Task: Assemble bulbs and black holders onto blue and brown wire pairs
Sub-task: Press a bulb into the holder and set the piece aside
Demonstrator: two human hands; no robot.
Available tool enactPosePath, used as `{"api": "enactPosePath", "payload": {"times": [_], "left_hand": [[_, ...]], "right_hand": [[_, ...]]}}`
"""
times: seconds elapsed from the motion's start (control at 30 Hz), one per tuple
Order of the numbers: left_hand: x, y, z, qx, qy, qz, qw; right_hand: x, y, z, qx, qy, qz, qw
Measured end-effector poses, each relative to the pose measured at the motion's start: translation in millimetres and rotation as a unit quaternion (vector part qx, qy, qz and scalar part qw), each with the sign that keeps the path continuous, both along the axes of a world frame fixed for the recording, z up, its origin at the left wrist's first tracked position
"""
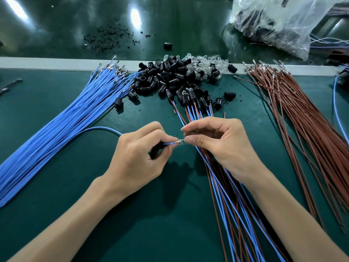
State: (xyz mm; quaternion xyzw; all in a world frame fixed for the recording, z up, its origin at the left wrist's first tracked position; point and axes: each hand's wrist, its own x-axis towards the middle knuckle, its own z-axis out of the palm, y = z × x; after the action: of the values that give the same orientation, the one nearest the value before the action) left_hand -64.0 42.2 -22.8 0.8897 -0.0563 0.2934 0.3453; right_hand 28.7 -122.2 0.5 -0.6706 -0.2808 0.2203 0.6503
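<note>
The left hand (136, 154) has its grip clamped on a blue wire (102, 128), thumb and forefinger pinching just behind its metal terminal (179, 142). The right hand (222, 142) faces it, its grip closed on a small clear bulb (194, 132), fingertips almost touching the terminal. The wire loops away left from the left hand.

Under the right hand lie the finished pairs (222, 186), blue and brown wires running toward the near edge, their black-capped ends just beyond the fingers. Bare green surface (151, 214) lies open between the forearms and to the left of the pairs. The blue bundle (56, 133) fans along the left side; the brown bundle (306, 120) fans along the right, well apart from the hands.

Beyond the pairs sits a heap of black holders (166, 76), with clear bulbs (204, 60) heaped behind it against a pale strip (56, 62) that crosses the surface. Past the strip the green is darker and glossy, mirroring lamps, with black crumbs (107, 38) scattered on it and a crumpled clear bag (279, 21) at the far right.
</note>
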Motion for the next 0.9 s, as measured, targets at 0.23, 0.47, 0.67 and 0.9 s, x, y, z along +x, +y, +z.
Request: {"api": "enactPosePath", "payload": {"times": [0.23, 0.47, 0.67, 0.9], "left_hand": [[0.9, -1.3, 3.4, -0.053, 0.012, -0.01, 0.998], [0.4, -2.4, 10.9, -0.108, 0.026, -0.03, 0.993], [0.3, -1.4, 14.3, -0.163, 0.062, -0.044, 0.984], [-0.1, 0.4, 14.2, -0.227, 0.109, -0.051, 0.966]], "right_hand": [[-0.1, -0.6, 2.4, 0.013, -0.003, 0.008, 1.0], [-5.1, 1.7, 1.4, 0.032, -0.051, 0.003, 0.998], [-2.9, 1.8, -2.8, 0.041, -0.121, -0.014, 0.992], [1.5, 1.9, -10.2, -0.002, -0.408, -0.039, 0.912]]}}
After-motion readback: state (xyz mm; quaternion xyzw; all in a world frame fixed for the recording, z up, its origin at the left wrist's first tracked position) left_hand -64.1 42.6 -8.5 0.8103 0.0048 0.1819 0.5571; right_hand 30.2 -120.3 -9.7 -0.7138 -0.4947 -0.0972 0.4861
